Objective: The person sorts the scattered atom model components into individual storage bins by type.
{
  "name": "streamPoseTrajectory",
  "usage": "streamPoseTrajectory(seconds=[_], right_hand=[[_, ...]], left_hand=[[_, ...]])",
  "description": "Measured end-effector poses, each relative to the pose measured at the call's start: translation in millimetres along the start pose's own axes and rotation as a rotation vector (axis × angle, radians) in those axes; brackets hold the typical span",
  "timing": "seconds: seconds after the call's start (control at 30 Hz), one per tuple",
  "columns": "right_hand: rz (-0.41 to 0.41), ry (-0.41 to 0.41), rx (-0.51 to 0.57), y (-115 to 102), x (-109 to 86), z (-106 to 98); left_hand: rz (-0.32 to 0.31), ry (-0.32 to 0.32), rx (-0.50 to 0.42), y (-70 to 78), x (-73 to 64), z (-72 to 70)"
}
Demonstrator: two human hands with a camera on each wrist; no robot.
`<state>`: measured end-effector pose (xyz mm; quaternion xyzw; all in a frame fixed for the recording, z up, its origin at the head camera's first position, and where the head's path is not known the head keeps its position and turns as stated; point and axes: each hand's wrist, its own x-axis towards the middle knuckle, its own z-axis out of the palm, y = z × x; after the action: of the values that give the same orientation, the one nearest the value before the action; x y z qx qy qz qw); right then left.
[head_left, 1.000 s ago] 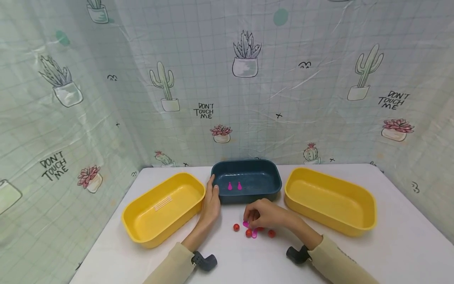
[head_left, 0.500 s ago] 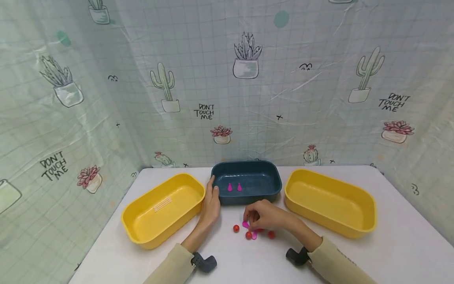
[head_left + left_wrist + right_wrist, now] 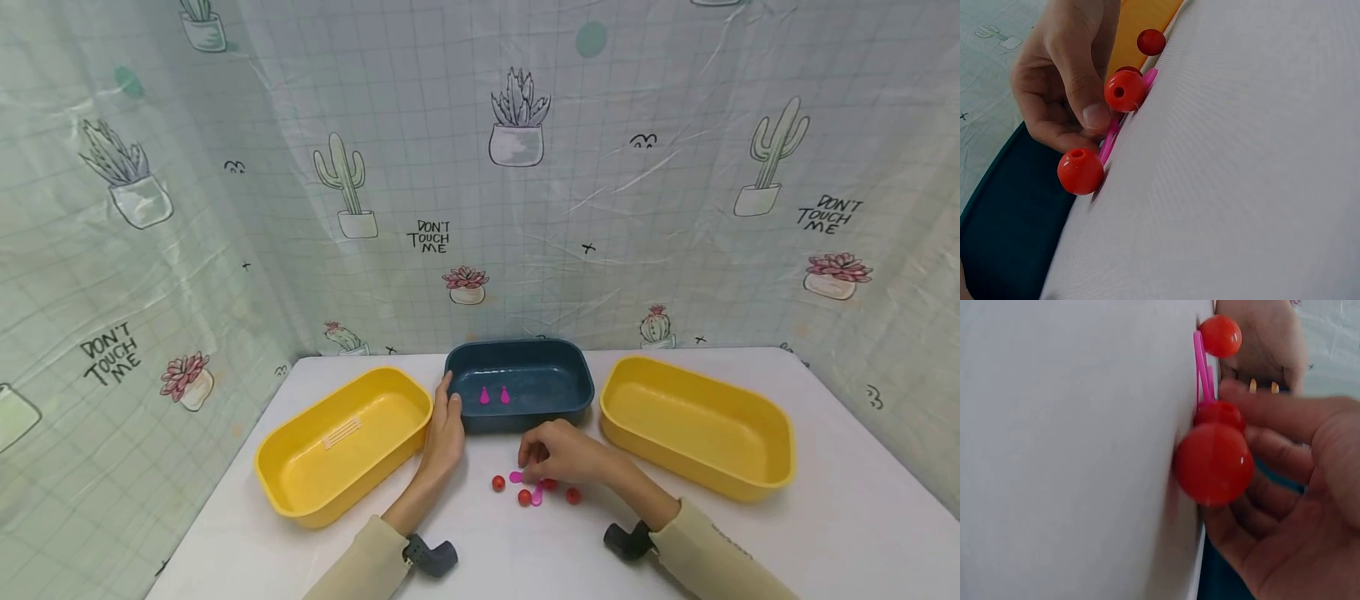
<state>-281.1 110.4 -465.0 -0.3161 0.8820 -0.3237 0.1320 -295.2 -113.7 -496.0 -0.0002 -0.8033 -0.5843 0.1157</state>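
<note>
My left hand [image 3: 444, 437] lies along the left end of the dark blue bin [image 3: 525, 421], fingers extended up its side and thumb near its front corner. In front of that bin, my right hand [image 3: 562, 450] reaches down to the table with curled fingers. Thumb and fingertips pinch a small pink teardrop-shaped piece [image 3: 516, 477], its narrow end hidden under them. Another pink piece [image 3: 537, 496] lies close by. Around them are several red beads [image 3: 498, 483] with holes; one red bead [image 3: 1080, 171] looks large in the left wrist view. Two pink pieces [image 3: 505, 396] lie inside the blue bin.
On the left stands a yellow bin [image 3: 300, 500] with several thin pale sticks [image 3: 342, 432] in it. Another yellow bin [image 3: 697, 417] stands on the right. A curtain printed with plants [image 3: 517, 208] hangs behind the white table [image 3: 517, 558].
The pink piece at my right fingertips has turned so that it lies nearly sideways. My right fingers have shifted slightly. The left hand stays where it was.
</note>
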Motion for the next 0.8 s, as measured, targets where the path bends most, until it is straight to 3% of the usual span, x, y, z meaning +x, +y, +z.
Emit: streamPoseTrajectory(seconds=[0.2, 0.8], right_hand=[[0.03, 0.02, -0.014, -0.7, 0.2, 1.6], [-0.004, 0.0, -0.024, 3.3, 0.9, -0.5]], left_hand=[[0.001, -0.003, 0.0, -0.9, 0.1, -0.1], [0.006, -0.003, -0.007, 0.2, 0.6, 0.5]])
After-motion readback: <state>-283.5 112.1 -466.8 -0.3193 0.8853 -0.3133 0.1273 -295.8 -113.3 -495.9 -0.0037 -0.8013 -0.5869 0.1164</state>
